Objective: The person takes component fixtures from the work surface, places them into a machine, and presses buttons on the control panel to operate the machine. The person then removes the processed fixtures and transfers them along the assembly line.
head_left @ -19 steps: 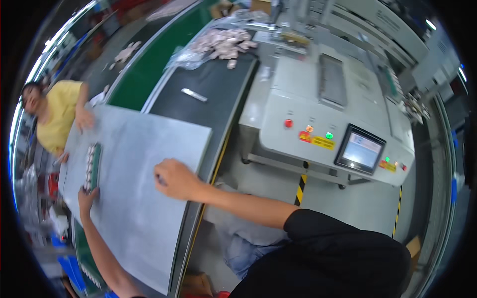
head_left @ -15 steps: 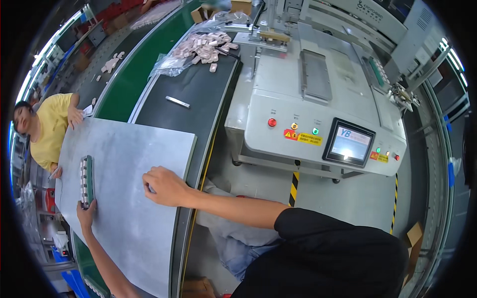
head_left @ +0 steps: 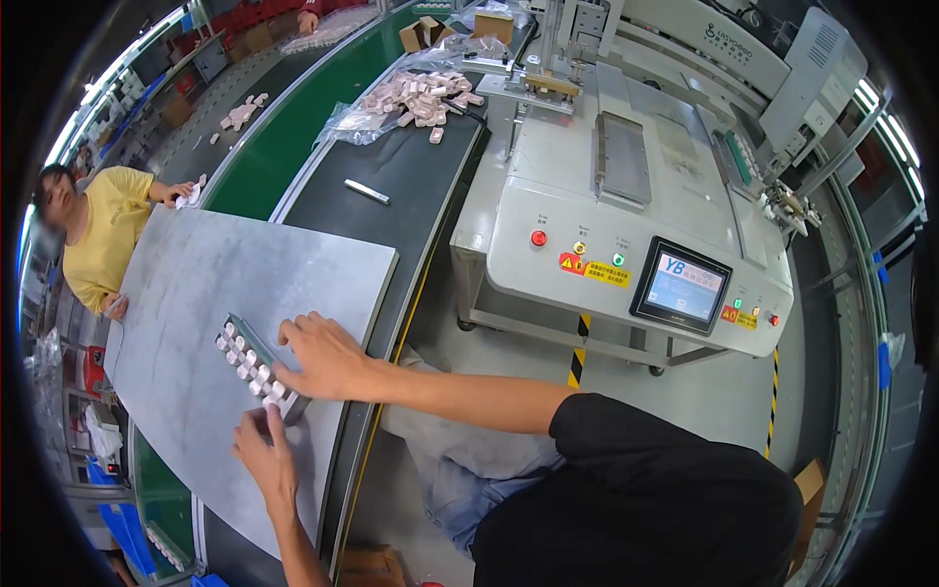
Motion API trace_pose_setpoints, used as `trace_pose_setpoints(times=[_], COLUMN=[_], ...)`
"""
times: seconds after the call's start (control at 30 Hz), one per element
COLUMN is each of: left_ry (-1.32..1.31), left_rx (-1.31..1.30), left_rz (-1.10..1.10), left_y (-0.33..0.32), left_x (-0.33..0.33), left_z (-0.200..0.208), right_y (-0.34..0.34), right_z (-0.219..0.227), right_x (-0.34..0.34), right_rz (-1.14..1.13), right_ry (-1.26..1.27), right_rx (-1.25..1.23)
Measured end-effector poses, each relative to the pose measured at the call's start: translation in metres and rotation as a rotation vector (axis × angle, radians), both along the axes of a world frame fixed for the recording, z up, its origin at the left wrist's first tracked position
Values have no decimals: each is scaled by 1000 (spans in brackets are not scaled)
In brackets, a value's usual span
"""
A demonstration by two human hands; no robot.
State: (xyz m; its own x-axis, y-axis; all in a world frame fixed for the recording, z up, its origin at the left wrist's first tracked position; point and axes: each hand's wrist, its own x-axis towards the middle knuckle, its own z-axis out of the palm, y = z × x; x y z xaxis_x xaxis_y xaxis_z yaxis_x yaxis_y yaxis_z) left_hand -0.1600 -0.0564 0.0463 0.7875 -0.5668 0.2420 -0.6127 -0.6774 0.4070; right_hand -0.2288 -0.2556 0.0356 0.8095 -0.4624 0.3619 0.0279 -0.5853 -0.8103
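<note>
A long narrow tray [head_left: 256, 364], dark green along one side, carries rows of small white round-topped pieces. It lies slanted on the grey board [head_left: 186, 284], its near end toward me. My left hand [head_left: 266, 465] is closed at that near end, thumb and bent fingers against the tray's corner. Over the tray's right side, my right hand [head_left: 328, 360] has its fingers apart. Its thumb reaches the row of white pieces, while the other fingers stay beyond the edge. The underside of the tray is hidden.
A pile of pale pink pieces [head_left: 421, 96] lies on the dark conveyor belt [head_left: 323, 210], with a small metal bar [head_left: 367, 191] nearer. A machine [head_left: 548, 196] with a touchscreen [head_left: 682, 284] stands right. A person in yellow [head_left: 112, 225] is at the board's far left.
The tray has come right and nearer to me, turning from upright to slanted, its white pieces now facing up. My left hand moved with it; my right hand's fingers have uncurled and reached the tray.
</note>
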Motion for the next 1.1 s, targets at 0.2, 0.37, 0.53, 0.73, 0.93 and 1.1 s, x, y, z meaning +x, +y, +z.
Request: trace_pose_setpoints(times=[0.2,0.37,0.53,0.73,0.93,1.1], left_ry=[265,193,184,202,205,270], left_rx=[-478,-682,-702,-714,-698,-734], left_rz=[76,174,102,120,103,123], left_y=[21,22,27,29,33,28], left_x=[101,131,126,125,129,131], left_z=[-13,-55,-50,-47,-53,-56], right_y=[48,59,55,41,-13,-68], right_z=[19,-1,-11,3,40,71], right_x=[-16,-4,-6,-65,-155,-250], right_rz=[-31,-166,-215,-100,131,-74], right_ry=[222,205,154,143,346,378], right_rx=[-426,-539,-562,-516,405,981])
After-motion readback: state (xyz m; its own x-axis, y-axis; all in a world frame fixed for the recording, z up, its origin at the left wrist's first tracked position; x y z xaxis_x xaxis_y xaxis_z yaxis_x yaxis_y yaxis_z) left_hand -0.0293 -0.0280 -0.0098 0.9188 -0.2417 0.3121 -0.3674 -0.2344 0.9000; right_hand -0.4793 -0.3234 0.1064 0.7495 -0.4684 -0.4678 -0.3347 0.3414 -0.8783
